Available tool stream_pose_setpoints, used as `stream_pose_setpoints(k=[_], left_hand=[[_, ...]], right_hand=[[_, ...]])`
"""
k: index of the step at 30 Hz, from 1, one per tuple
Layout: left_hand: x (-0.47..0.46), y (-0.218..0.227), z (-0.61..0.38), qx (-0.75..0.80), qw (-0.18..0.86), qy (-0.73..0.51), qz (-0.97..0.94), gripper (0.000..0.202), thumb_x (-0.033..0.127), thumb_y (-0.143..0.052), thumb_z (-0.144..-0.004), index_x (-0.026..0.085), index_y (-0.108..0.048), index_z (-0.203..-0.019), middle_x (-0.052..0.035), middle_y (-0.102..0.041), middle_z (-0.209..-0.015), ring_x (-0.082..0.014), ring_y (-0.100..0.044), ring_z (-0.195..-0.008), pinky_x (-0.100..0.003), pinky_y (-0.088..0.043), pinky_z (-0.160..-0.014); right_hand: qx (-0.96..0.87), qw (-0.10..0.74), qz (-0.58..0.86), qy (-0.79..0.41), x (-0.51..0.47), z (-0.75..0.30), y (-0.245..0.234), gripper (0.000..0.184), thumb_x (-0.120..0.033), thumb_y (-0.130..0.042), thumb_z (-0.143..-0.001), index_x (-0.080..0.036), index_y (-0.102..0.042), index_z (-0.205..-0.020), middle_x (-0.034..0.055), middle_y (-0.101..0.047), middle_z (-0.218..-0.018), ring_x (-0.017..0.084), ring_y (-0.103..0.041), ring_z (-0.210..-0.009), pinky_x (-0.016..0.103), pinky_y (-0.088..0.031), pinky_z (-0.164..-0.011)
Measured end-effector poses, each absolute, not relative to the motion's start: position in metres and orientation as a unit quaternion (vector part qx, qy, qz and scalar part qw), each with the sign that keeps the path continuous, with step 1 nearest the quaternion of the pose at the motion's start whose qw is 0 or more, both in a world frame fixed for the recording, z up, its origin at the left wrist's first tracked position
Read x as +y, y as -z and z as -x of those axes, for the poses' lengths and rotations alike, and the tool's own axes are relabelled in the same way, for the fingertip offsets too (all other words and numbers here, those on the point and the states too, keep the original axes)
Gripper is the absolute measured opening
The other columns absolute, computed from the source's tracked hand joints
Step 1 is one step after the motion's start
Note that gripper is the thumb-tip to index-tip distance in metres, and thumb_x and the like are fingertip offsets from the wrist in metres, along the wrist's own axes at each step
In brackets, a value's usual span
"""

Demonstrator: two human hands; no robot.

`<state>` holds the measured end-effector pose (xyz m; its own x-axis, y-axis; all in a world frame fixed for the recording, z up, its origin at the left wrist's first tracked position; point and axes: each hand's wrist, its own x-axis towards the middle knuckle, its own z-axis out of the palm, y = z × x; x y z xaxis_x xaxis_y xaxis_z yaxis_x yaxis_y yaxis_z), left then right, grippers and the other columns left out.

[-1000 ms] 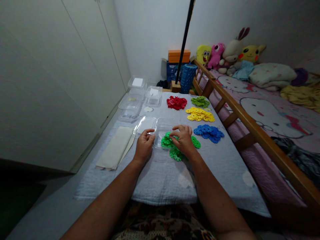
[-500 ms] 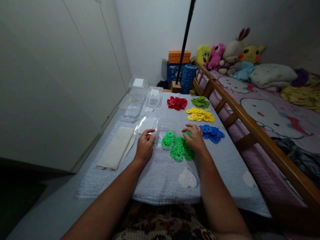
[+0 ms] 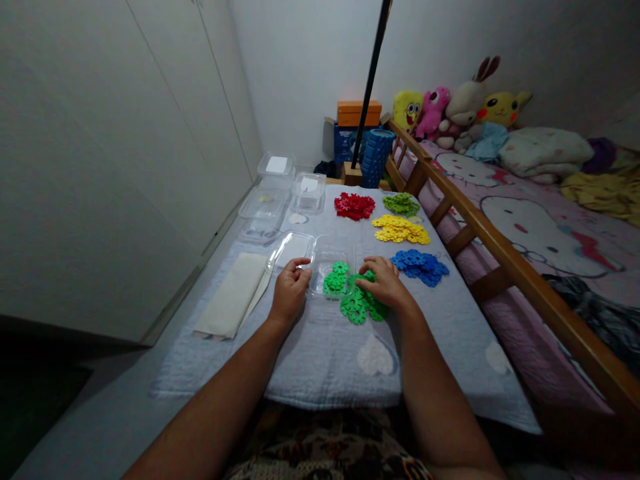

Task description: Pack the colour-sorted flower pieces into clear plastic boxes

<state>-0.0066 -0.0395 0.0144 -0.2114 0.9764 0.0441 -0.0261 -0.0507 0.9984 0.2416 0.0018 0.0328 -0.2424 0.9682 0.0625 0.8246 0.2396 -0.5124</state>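
My left hand [image 3: 290,290] is closed at the left wall of a clear plastic container [image 3: 320,288], gripping its edge between thumb and fingers. Several green flower-shaped plastic discs [image 3: 336,279] lie inside, toward the right side. Just right of the container, a pile of the same green discs [image 3: 357,308] rests on the cloth. Over this pile is my right hand [image 3: 384,283], its curved fingers and thumb apart around the upper discs. Its palm hides part of the pile. The container's open clear lid [image 3: 293,250] leans out to the back left.
Piles of blue [image 3: 420,267], yellow [image 3: 400,230], light green [image 3: 401,204] and red discs [image 3: 355,206] lie to the right and back. Lidded clear containers [image 3: 263,207] stand back left. A folded beige cloth [image 3: 233,293] lies left. A wooden bed rail [image 3: 480,240] borders the right side.
My right hand has shifted left and slightly down over the green pile, uncovering more of the blue discs. My left hand and the container have stayed in place.
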Motion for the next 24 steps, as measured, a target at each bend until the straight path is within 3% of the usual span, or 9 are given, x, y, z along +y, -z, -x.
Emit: stream_pose_setpoints(k=[5, 18, 24], left_hand=[[-0.040, -0.015, 0.007, 0.531, 0.437, -0.572, -0.447, 0.035, 0.041, -0.068, -0.084, 0.018, -0.066, -0.111, 0.0094, -0.039, -0.058, -0.0099, -0.033, -0.051, -0.022, -0.024, -0.051], [-0.038, -0.009, 0.008, 0.531, 0.441, -0.573, -0.442, 0.038, 0.043, -0.070, -0.083, 0.018, -0.066, -0.111, 0.0089, -0.042, -0.059, -0.0095, -0.034, -0.051, -0.022, -0.024, -0.050], [-0.039, -0.011, 0.008, 0.534, 0.430, -0.569, -0.454, 0.037, 0.044, -0.068, -0.086, 0.018, -0.066, -0.112, 0.0083, -0.043, -0.060, -0.0095, -0.034, -0.052, -0.022, -0.025, -0.052]], right_hand=[[-0.753, 0.222, 0.591, -0.187, 0.004, -0.239, -0.029, 0.009, -0.030, -0.069, -0.085, -0.025, -0.075, -0.089, 0.0085, -0.068, -0.128, 0.030, -0.054, -0.127, 0.050, -0.034, -0.110], [-0.723, 0.314, 0.589, -0.179, 0.013, -0.240, -0.023, 0.014, -0.025, -0.057, -0.087, -0.023, -0.068, -0.079, 0.0067, -0.069, -0.096, 0.024, -0.061, -0.102, 0.041, -0.043, -0.100], [-0.670, 0.441, 0.576, -0.157, 0.008, -0.237, -0.037, 0.019, -0.033, -0.054, -0.092, -0.023, -0.063, -0.079, 0.0047, -0.067, -0.086, 0.023, -0.061, -0.090, 0.037, -0.046, -0.088]])
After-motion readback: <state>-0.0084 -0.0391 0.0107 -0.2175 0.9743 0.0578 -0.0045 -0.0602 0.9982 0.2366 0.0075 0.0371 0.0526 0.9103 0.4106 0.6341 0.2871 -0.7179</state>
